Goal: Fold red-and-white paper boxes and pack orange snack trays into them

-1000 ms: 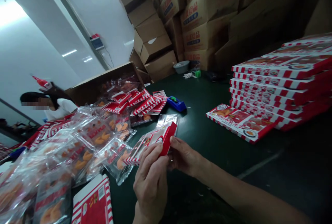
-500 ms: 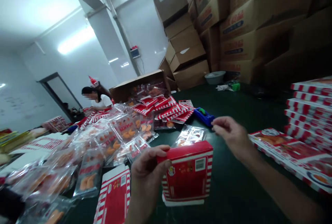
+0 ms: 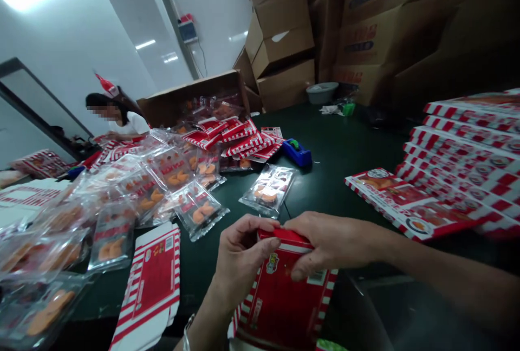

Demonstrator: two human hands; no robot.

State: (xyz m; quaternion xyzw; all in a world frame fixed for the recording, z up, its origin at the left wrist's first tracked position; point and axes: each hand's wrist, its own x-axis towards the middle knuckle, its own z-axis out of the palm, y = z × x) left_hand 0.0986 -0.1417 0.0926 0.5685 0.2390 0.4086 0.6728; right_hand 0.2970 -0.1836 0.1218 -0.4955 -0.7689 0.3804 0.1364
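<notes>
My left grip (image 3: 244,256) and my right grip (image 3: 333,242) close around the top of a red carton (image 3: 280,299) at 6 o'clock, held over the dark green tabletop (image 3: 357,145). My hands hide its upper end, its lower end runs out of frame, and I cannot tell whether anything is inside. A flat carton blank (image 3: 150,286) lies at 8 o'clock. Beyond it, from 9 to 11 o'clock, clear sealed packets (image 3: 199,213) of orange pieces lie heaped, many blurred by glare. At 11 o'clock, an open cardboard box (image 3: 190,96) holds more packets, hard to make out behind its wall. A blue dispenser (image 3: 297,153) sits at 12 o'clock. Stacked printed boxes (image 3: 467,161) rise at 2 o'clock, cut off by the frame. Brown shipping cartons (image 3: 280,31) tower behind the tabletop. A co-worker (image 3: 117,118) sits at far 10 o'clock, hands too small to make out.
</notes>
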